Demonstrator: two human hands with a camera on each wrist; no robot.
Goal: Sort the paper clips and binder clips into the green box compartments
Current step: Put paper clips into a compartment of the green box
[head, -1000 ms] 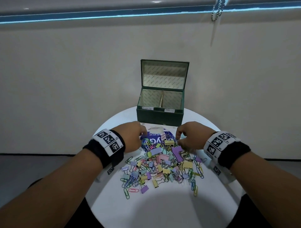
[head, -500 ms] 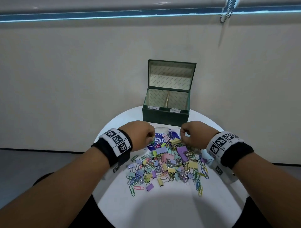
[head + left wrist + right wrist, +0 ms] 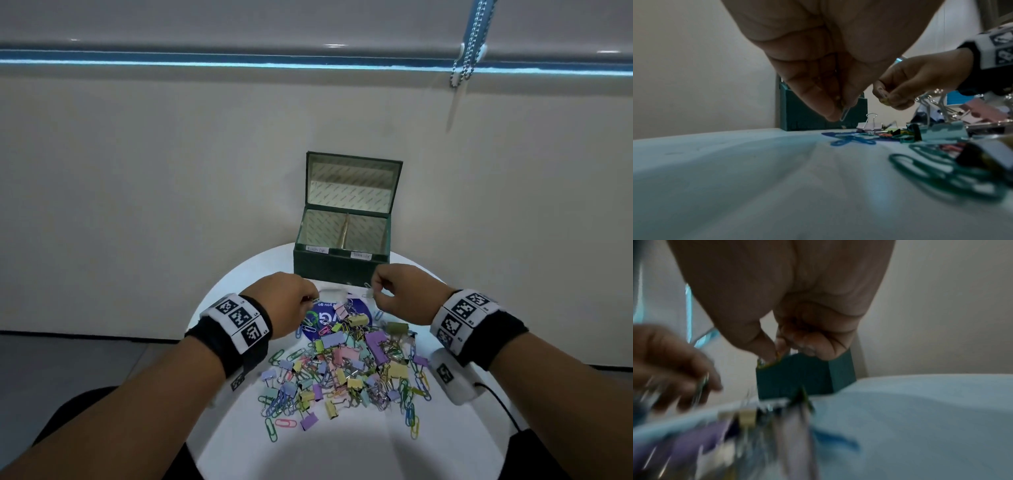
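my left hand (image 3: 291, 301) pinches a thin wire paper clip (image 3: 844, 113); my right hand (image 3: 399, 291) pinches a small binder clip (image 3: 368, 291), both just before the green box (image 3: 339, 265). pile (image 3: 349, 359) on desk (image 3: 342, 448). light, stiff, slippery pieces; i judge an edge pinch best.

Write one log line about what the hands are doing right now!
left hand: pinches paper clip | right hand: pinches small clip | green box: open, seems empty | pile: unsorted on table
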